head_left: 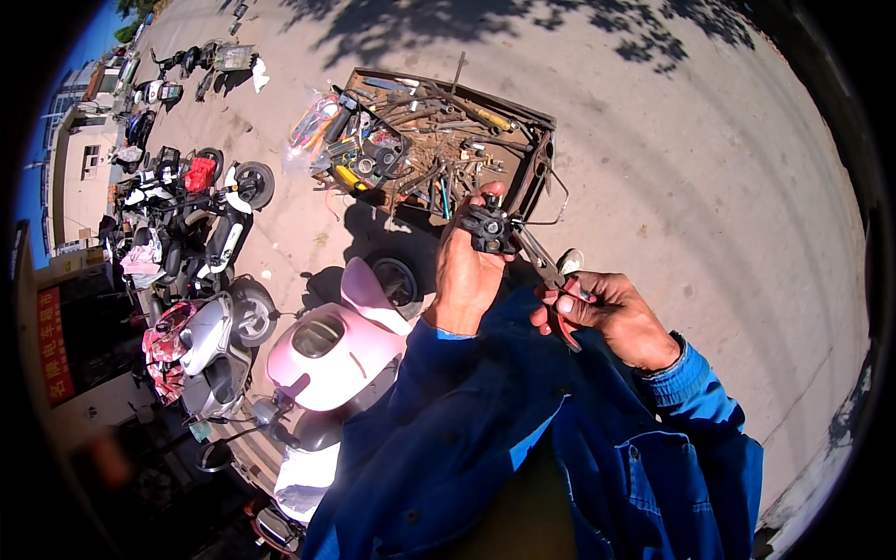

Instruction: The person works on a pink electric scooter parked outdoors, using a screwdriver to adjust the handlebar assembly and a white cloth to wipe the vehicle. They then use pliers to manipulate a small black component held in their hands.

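Note:
A small black metal part [488,227] with round openings, whose exact kind I cannot make out, is held up in my left hand [469,271]. My right hand [621,322] is closed around red-handled pliers [553,273]. The long jaws of the pliers point up and left, reaching the right side of the black part. Whether they grip it is too small to tell. Beyond my hands, a wooden tool box [523,179] lies on the ground, full of loose tools and metal pieces.
A pink scooter [322,359] stands close at my left, its front wheel [394,280] near the box. Several other scooters and motorcycles [219,224] line the left side. A clear plastic bag [306,131] lies at the box's left end. Concrete ground [691,187] stretches right.

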The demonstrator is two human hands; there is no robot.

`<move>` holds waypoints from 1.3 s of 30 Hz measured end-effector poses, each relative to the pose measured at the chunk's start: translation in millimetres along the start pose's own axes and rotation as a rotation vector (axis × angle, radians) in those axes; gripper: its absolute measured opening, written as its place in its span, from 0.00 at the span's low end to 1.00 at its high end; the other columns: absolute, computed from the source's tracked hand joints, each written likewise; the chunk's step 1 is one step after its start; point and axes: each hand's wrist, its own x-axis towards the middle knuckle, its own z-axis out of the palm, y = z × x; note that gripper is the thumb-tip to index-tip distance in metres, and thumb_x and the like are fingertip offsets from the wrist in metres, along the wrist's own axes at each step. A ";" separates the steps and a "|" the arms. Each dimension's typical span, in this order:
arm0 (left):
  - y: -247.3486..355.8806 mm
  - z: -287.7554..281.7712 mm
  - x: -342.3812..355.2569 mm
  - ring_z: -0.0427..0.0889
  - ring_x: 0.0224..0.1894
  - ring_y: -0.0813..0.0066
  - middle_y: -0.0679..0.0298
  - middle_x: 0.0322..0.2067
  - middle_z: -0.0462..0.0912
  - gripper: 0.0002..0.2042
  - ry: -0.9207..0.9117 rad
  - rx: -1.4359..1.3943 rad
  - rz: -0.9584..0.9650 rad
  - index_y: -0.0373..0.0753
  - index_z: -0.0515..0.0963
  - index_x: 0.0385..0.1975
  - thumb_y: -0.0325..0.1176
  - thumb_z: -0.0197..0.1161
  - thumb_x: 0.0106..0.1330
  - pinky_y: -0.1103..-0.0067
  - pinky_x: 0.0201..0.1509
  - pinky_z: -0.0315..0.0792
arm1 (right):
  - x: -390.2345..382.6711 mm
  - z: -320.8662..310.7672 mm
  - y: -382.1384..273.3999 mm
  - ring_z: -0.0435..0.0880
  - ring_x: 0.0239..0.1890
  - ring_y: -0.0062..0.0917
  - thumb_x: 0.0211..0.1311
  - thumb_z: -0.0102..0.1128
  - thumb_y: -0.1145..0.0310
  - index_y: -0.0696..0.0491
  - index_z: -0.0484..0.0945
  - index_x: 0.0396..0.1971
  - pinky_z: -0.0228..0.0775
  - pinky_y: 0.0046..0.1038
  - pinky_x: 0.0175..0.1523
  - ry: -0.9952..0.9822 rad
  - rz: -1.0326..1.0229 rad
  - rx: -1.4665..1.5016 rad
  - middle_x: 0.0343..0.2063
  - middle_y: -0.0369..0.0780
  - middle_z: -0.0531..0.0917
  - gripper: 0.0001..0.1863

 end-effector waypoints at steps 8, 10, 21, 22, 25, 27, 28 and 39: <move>1.8 19.3 -0.1 0.81 0.27 0.71 0.65 0.30 0.80 0.17 -0.071 0.063 0.043 0.38 0.75 0.56 0.44 0.52 0.79 0.78 0.29 0.74 | -7.2 -3.6 3.5 0.87 0.42 0.26 0.77 0.55 0.69 0.63 0.78 0.50 0.79 0.25 0.45 0.065 -0.034 0.092 0.41 0.45 0.88 0.13; 1.8 21.5 1.4 0.82 0.27 0.71 0.65 0.31 0.80 0.17 -0.089 0.067 0.036 0.38 0.75 0.56 0.44 0.52 0.79 0.78 0.29 0.74 | -8.9 -4.2 3.2 0.87 0.42 0.26 0.77 0.55 0.69 0.63 0.78 0.50 0.79 0.25 0.44 0.075 -0.043 0.097 0.41 0.44 0.88 0.13; 2.1 28.9 2.2 0.83 0.38 0.75 0.68 0.43 0.81 0.17 -0.134 0.084 0.011 0.41 0.74 0.60 0.42 0.50 0.79 0.77 0.34 0.77 | -10.6 -9.2 7.4 0.88 0.40 0.26 0.77 0.54 0.69 0.63 0.78 0.50 0.78 0.25 0.39 0.075 -0.068 0.179 0.40 0.45 0.88 0.13; 2.2 29.8 2.1 0.84 0.37 0.74 0.67 0.42 0.81 0.17 -0.131 0.074 0.008 0.41 0.73 0.60 0.43 0.50 0.79 0.76 0.34 0.78 | -10.7 -9.3 7.4 0.88 0.40 0.26 0.77 0.55 0.69 0.63 0.78 0.50 0.78 0.25 0.39 0.079 -0.069 0.183 0.40 0.45 0.88 0.13; 4.3 34.6 0.9 0.85 0.36 0.71 0.63 0.40 0.80 0.18 -0.125 0.062 0.006 0.40 0.72 0.60 0.44 0.50 0.80 0.75 0.34 0.80 | -11.6 -8.5 5.7 0.87 0.39 0.26 0.76 0.55 0.68 0.63 0.78 0.50 0.78 0.25 0.39 0.089 -0.080 0.181 0.40 0.46 0.88 0.13; 5.1 36.7 0.7 0.85 0.36 0.71 0.63 0.40 0.80 0.18 -0.127 0.083 0.012 0.40 0.72 0.59 0.44 0.51 0.80 0.75 0.34 0.80 | -11.7 -8.5 5.8 0.87 0.39 0.26 0.76 0.55 0.68 0.63 0.78 0.50 0.78 0.25 0.39 0.093 -0.092 0.182 0.40 0.46 0.88 0.13; 5.3 37.0 1.1 0.85 0.36 0.71 0.63 0.39 0.80 0.17 -0.134 0.090 0.017 0.40 0.71 0.59 0.44 0.51 0.80 0.75 0.34 0.80 | -11.7 -9.0 6.5 0.87 0.39 0.26 0.76 0.55 0.68 0.63 0.78 0.50 0.78 0.25 0.39 0.092 -0.096 0.186 0.40 0.46 0.88 0.13; 5.7 41.2 0.6 0.83 0.35 0.71 0.63 0.38 0.80 0.16 -0.104 0.124 0.036 0.42 0.74 0.57 0.45 0.53 0.79 0.74 0.35 0.79 | -13.2 -7.2 5.1 0.86 0.40 0.24 0.76 0.56 0.68 0.61 0.78 0.48 0.77 0.26 0.43 0.080 -0.136 0.167 0.40 0.44 0.88 0.12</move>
